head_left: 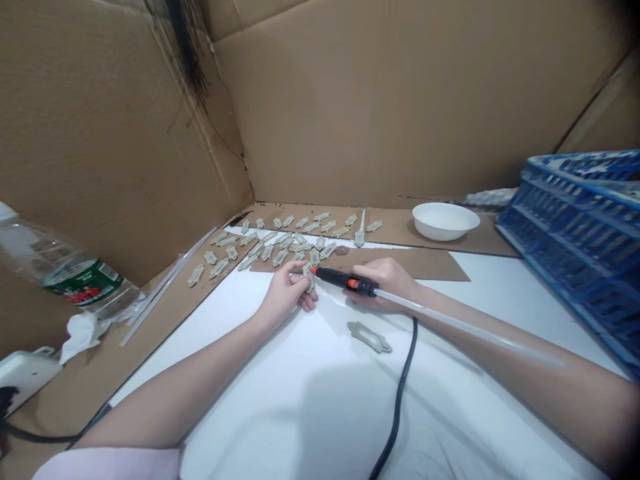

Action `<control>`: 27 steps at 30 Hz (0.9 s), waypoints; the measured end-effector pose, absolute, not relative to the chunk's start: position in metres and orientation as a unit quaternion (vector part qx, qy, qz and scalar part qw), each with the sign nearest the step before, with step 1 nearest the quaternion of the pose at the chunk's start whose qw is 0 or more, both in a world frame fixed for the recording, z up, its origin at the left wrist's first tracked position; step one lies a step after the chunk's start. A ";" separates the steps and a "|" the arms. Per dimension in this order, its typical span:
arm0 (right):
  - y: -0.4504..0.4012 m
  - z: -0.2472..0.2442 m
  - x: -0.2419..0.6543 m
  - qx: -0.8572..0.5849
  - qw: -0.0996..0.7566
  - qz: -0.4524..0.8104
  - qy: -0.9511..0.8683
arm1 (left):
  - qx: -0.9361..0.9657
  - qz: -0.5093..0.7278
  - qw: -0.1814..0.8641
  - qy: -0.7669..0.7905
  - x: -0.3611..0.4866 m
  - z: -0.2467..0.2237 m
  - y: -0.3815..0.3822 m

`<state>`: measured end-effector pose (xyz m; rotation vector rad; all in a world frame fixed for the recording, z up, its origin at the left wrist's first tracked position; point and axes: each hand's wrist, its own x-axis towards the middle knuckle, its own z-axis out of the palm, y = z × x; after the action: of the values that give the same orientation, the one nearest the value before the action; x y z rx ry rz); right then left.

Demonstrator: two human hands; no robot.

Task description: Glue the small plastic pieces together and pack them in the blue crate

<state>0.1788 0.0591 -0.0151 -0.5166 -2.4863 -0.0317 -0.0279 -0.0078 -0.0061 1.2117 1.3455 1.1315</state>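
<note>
My right hand (387, 280) is closed around a black and orange hot glue gun (345, 280), from whose back a long translucent glue stick (465, 327) sticks out. The gun's orange tip meets a small greenish-grey frame-shaped piece (309, 275). Pinched between the fingers of my left hand (290, 290) is that same piece, partly hidden by the fingertips. A similar loose piece (370, 337) with a slot through its middle lies on the white board (240, 400), nearer to me. Several more such pieces (280, 257) are spread out beyond my hands.
A white bowl (445, 222) stands at the back right, beside a blue plastic crate (575, 233). On the left are a plastic bottle (85, 280), crumpled tissue (83, 337), clear glue sticks (170, 283) and a white power strip (30, 377). The gun's black cord (400, 400) crosses the board. Cardboard walls (400, 100) surround the table.
</note>
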 end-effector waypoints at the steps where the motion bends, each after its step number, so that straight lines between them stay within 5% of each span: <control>1: 0.059 -0.015 0.179 -0.192 0.293 -0.018 -0.936 | 0.497 0.464 0.482 0.553 -0.028 -0.006 -0.008; 27: 0.055 -0.011 0.175 -0.230 0.263 -0.068 -0.935 | 0.498 0.455 0.489 0.552 -0.028 -0.006 -0.007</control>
<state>0.1753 0.0545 -0.0108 -0.6209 -2.5285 -0.1843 -0.0280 -0.0072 -0.0060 1.2114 1.3427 1.1068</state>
